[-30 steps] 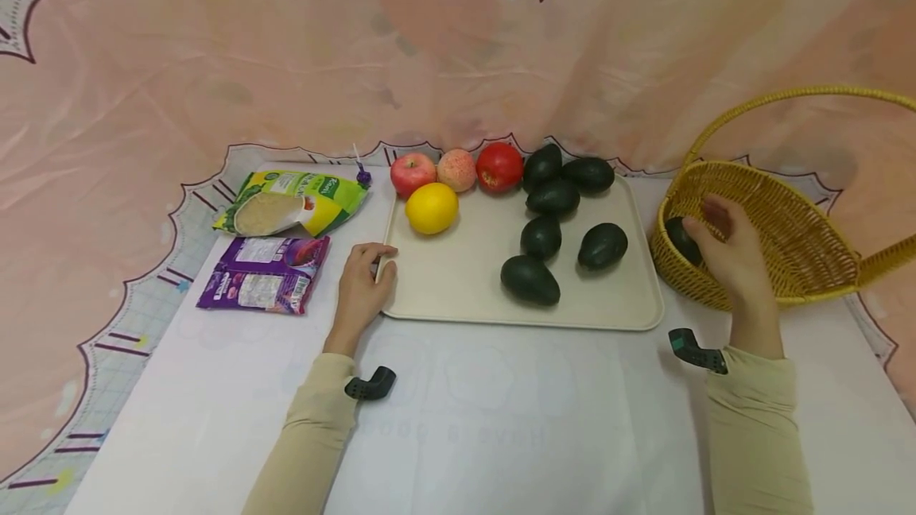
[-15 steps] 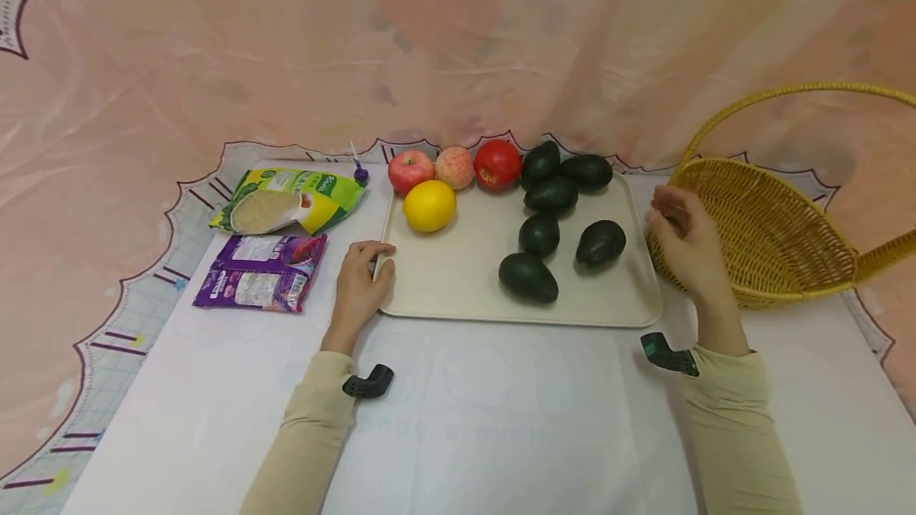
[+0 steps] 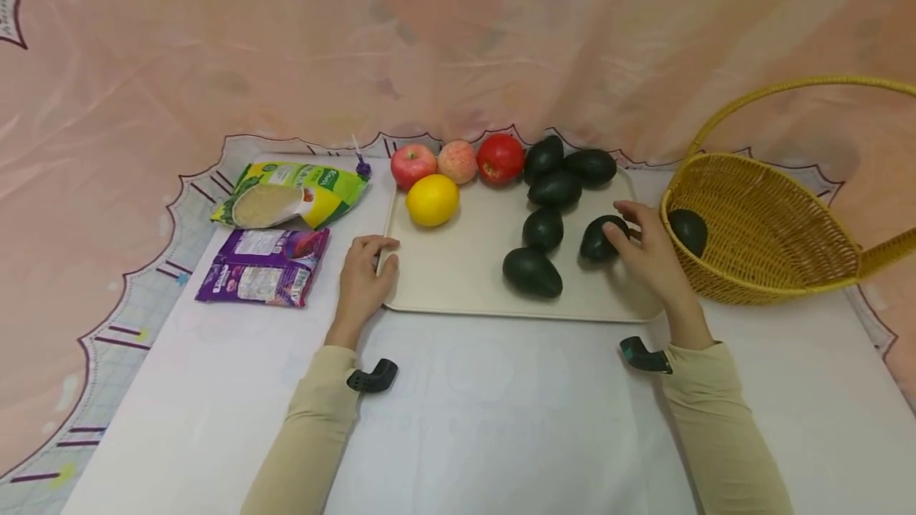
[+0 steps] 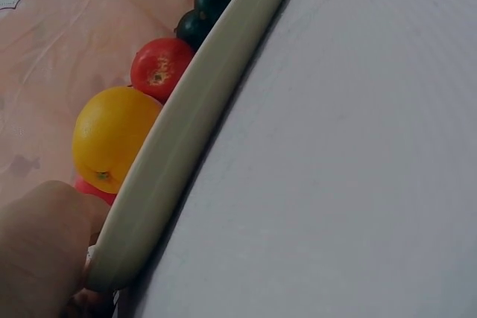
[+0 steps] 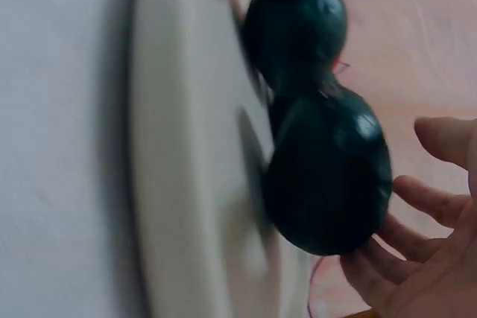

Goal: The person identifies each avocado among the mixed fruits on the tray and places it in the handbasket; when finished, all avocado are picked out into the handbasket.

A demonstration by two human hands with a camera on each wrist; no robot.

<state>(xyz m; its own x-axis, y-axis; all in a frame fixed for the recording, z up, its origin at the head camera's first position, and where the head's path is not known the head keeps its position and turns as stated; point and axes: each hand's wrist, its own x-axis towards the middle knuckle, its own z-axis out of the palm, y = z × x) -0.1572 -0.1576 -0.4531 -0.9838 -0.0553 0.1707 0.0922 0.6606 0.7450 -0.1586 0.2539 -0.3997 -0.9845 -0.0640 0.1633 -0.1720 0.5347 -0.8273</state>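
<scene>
My left hand [image 3: 363,280] rests at the left rim of a cream tray [image 3: 472,261], fingertips and thumb just over its edge. My right hand [image 3: 654,257] reaches over the tray's right side, its thumb and fingers spread about a dark green avocado [image 3: 595,241]. In the right wrist view the fingers [image 5: 406,240] are loosely bent right at the side of that avocado [image 5: 332,176]. Several more avocados [image 3: 533,272] lie on the tray to the left and behind. One avocado [image 3: 688,231] lies in the yellow wicker basket [image 3: 780,221].
On the tray's back left are a red apple [image 3: 413,167], a peach [image 3: 456,162], a red pomegranate [image 3: 501,159] and a yellow lemon [image 3: 432,200]. A green-yellow Knorr pouch [image 3: 329,189] and a purple packet [image 3: 265,265] lie left of the tray. The basket's tall handle [image 3: 801,83] arches up at the right.
My right hand has let go of an avocado in the basket, come out and moved left to the rightmost avocado on the tray. My left hand has stayed at the tray rim.
</scene>
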